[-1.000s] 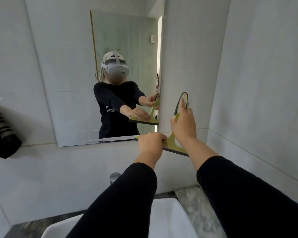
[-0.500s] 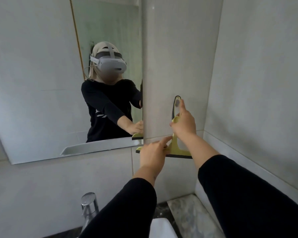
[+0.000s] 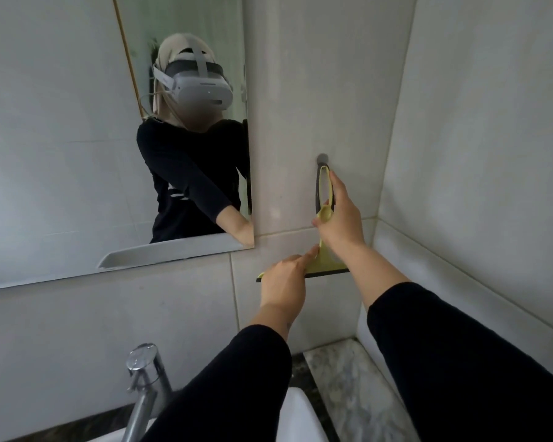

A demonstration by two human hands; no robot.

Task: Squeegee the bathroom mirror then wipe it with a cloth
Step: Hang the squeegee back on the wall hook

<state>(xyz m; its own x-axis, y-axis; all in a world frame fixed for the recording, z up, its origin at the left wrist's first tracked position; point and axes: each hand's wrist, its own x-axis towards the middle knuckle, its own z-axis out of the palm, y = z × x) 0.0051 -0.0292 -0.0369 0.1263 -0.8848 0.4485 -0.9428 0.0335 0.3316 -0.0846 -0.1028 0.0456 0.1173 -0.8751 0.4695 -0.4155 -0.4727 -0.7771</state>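
The right hand (image 3: 340, 218) is closed around the looped handle of the yellow-green plastic squeegee with a black rubber blade (image 3: 324, 263), thumb on the neck. The left hand (image 3: 284, 279) is loosely open, holding nothing, forefinger touching the squeegee's head. The tool hangs upright against the pale wall tile, long axis vertical, blade at the bottom; the loop's top sits just under a small round grey wall hook (image 3: 322, 158). The rectangular frameless mirror (image 3: 61, 154) lies to the left, nearer the left hand. Compared with half a second ago, the squeegee is higher and closer to the hook, well off the glass.
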